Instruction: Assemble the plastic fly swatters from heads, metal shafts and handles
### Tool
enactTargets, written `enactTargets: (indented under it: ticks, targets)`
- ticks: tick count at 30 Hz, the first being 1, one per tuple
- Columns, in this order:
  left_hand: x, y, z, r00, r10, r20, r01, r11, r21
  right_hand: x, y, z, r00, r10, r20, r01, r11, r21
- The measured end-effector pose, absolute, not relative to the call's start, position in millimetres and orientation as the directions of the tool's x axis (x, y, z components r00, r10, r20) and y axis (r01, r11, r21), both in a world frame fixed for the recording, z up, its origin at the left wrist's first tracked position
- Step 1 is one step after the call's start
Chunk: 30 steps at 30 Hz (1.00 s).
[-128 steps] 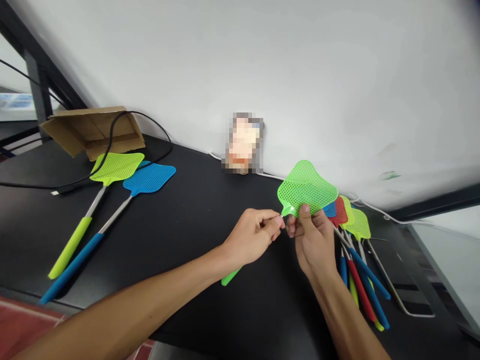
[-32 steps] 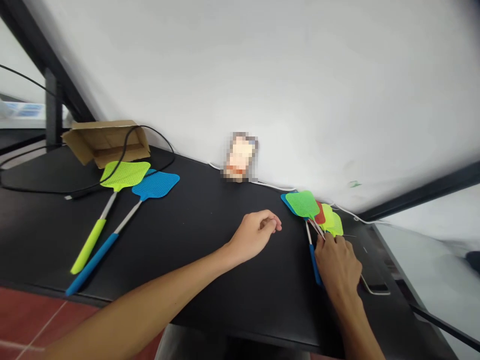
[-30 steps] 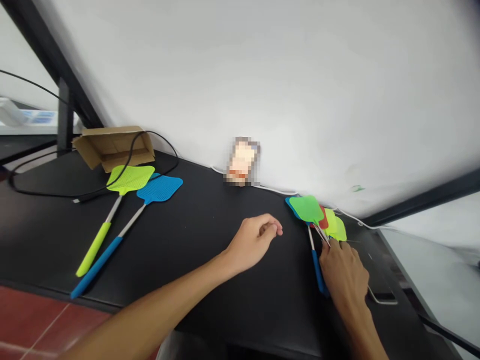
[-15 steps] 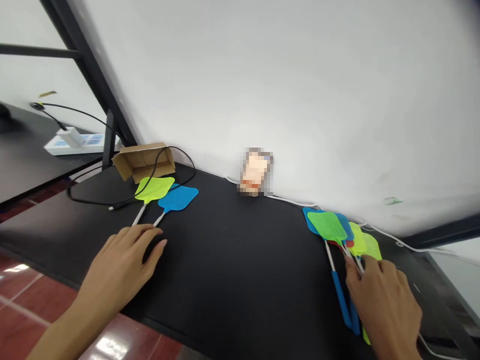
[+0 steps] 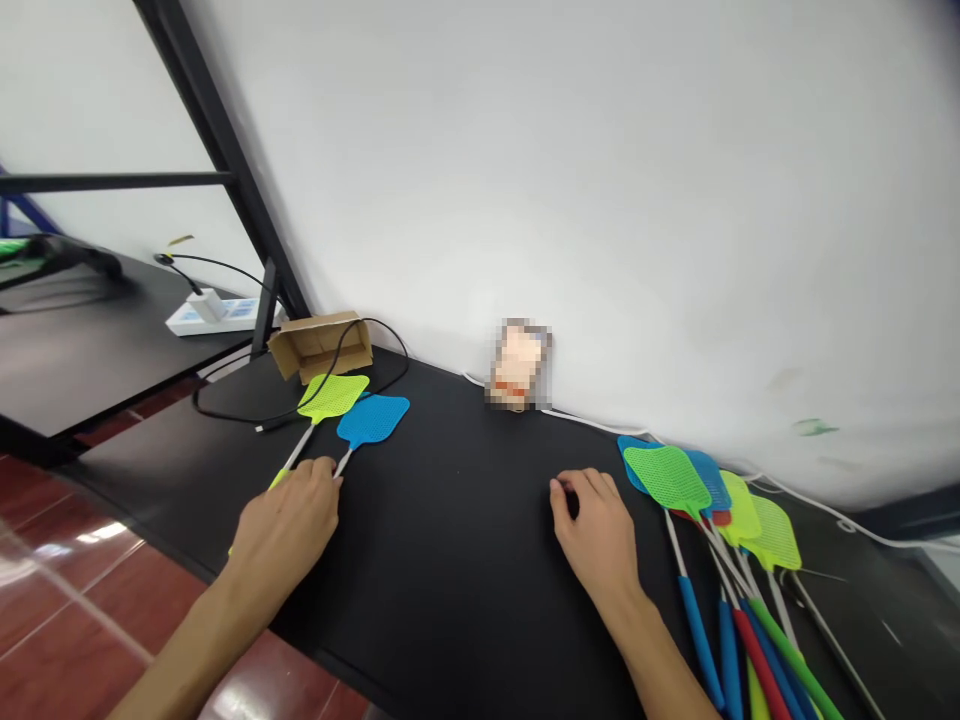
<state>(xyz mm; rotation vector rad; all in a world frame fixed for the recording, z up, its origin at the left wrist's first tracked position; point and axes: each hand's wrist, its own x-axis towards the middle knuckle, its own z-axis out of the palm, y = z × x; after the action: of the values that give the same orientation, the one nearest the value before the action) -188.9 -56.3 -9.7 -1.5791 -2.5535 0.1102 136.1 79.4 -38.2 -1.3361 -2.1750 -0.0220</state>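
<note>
My left hand [image 5: 289, 515] is closed at the thin shaft of a blue fly swatter [image 5: 373, 420], whose mesh head lies on the black table; the palm hides its handle. Beside it lies a yellow-green fly swatter [image 5: 334, 396], its handle running under the same hand. My right hand [image 5: 596, 530] is over the middle of the table, fingers loosely curled, a gap inside the thumb and nothing visible in it. To its right is a pile of several fly swatters, with a green fly swatter [image 5: 667, 478] on top and a yellow-green one [image 5: 776, 535] at the outer side.
An open cardboard box [image 5: 326, 345] stands at the back left, with a black cable [image 5: 225, 412] looping in front. A blurred-out upright item [image 5: 517, 365] leans at the wall. A white cord [image 5: 600, 427] follows the wall. A power strip [image 5: 229, 315] sits on the neighbouring table.
My right hand has left the swatter pile and moved left over the table. My left hand has closed in at the blue swatter's shaft. The view has shifted, showing more handles.
</note>
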Motion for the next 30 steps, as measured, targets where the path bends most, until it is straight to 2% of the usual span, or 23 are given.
enactTargets:
  ticks: [3, 5, 7, 9, 10, 12, 14, 17, 19, 21, 23, 25, 28, 30]
  targets:
    - [-166, -75, -3, -0.355, 0.928, 0.117, 0.928, 0.365, -0.079, 141, 78, -46, -0.307, 0.83, 0.465, 0.753, 0.511, -0.414]
    - [-140, -89, 3, -0.356, 0.926, 0.125, 0.934, 0.35, 0.068, 144, 77, -46, -0.263, 0.848, 0.461, 0.71, 0.493, -0.502]
    - [-105, -97, 9, -0.405, 0.911, 0.08, 0.87, 0.357, 0.341, 146, 77, -43, -0.236, 0.866, 0.44, 0.673, 0.472, -0.569]
    - [-66, -91, 13, -0.349, 0.937, -0.003, 0.715, 0.268, 0.646, 147, 78, -39, -0.222, 0.889, 0.4, 0.637, 0.443, -0.631]
    - [-47, -83, 13, -0.3, 0.954, 0.004, 0.628, 0.194, 0.753, 148, 78, -38, -0.207, 0.904, 0.373, 0.603, 0.419, -0.679]
    - [-14, -55, 10, -0.181, 0.983, 0.018, 0.462, 0.069, 0.884, 150, 77, -36, -0.152, 0.941, 0.302, 0.473, 0.338, -0.814]
    - [10, -18, 3, -0.042, 0.999, 0.024, 0.332, -0.009, 0.943, 153, 76, -34, -0.102, 0.974, 0.201, 0.272, 0.221, -0.937]
    - [31, 42, -9, 0.16, 0.973, 0.169, 0.277, -0.208, 0.938, 157, 78, -34, -0.074, 0.995, 0.074, 0.059, 0.078, -0.995]
    - [37, 72, -17, 0.197, 0.955, 0.223, 0.254, -0.27, 0.929, 158, 81, -36, -0.029, 0.999, 0.043, -0.003, 0.043, -0.999]
    - [39, 91, -23, 0.162, 0.968, 0.192, 0.196, -0.223, 0.955, 158, 82, -37, 0.022, 1.0, 0.017, -0.048, 0.018, -0.999]
    - [38, 100, -27, 0.106, 0.986, 0.128, 0.114, -0.14, 0.984, 154, 80, -38, 0.03, 0.999, -0.034, -0.057, -0.032, -0.998]
    - [34, 102, -30, 0.057, 0.994, 0.098, 0.05, -0.101, 0.994, 150, 74, -37, 0.022, 0.996, -0.087, 0.008, -0.087, -0.996]
    - [29, 99, -33, 0.031, 0.992, 0.125, 0.028, -0.125, 0.992, 142, 63, -37, 0.015, 0.992, -0.121, 0.131, -0.122, -0.984]
    - [27, 98, -33, 0.065, 0.987, 0.146, 0.046, -0.15, 0.988, 139, 58, -40, 0.029, 0.992, -0.125, 0.132, -0.128, -0.983]
